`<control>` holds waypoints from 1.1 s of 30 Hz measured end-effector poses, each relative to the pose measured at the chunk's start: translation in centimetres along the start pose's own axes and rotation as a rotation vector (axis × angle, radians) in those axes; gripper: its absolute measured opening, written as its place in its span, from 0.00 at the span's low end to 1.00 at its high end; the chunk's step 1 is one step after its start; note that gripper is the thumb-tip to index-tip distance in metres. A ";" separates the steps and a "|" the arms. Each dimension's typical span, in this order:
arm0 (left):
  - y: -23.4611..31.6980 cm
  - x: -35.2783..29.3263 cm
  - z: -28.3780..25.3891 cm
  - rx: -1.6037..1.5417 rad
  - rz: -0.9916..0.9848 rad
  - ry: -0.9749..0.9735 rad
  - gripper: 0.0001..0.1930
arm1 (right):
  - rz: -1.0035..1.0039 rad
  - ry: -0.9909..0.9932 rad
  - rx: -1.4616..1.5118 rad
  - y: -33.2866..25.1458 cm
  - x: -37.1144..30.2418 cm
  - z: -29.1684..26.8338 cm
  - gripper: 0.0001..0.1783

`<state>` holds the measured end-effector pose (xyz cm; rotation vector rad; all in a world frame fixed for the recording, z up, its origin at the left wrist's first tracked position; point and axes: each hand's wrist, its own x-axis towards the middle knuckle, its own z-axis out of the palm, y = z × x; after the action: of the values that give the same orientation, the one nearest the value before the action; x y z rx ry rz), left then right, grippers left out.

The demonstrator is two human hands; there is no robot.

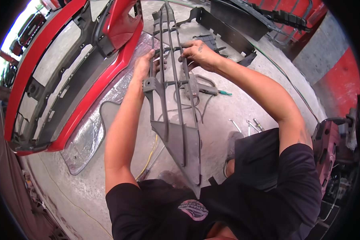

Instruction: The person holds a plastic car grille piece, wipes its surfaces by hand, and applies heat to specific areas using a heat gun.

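Observation:
A long dark plastic car grille (174, 138) with slender lengthwise bars is held up in front of me, its pointed solid end toward my chest. My left hand (143, 67) is closed round its left edge, about a third of the way down from the far end. On the opposite edge, at about the same height, my right hand (199, 54) grips the bars. Some fingers of both hands are hidden behind the bars. Below the grille, a corded tool (206, 88) with a green tip lies on the floor, partly covered by it.
A large red bumper cover (22, 96) stands at left on a silvery foil mat (88, 140). Black plastic trim (228, 38) lies at far right. Several small hand tools (252, 126) sit near my leg. A yellow cable (151, 157) runs under the grille.

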<state>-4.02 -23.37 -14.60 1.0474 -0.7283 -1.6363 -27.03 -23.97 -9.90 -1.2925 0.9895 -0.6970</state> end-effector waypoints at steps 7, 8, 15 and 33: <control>-0.2 0.3 -1.7 -0.031 0.008 -0.066 0.17 | 0.022 -0.009 0.118 -1.0 -1.8 1.9 0.25; -0.4 0.5 -1.6 -0.035 0.009 -0.074 0.17 | 0.019 -0.010 0.057 -0.1 -1.4 1.6 0.25; -1.1 0.9 -1.0 -0.025 0.098 -0.066 0.15 | 0.016 -0.045 0.098 1.4 -1.4 0.5 0.27; -1.2 -7.1 9.3 1.093 0.602 0.021 0.42 | -0.016 0.093 0.119 -0.3 1.0 1.0 0.51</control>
<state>-12.14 -16.53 -9.48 1.3618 -1.8099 -0.6335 -25.68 -24.50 -9.84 -1.1737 0.9986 -0.8223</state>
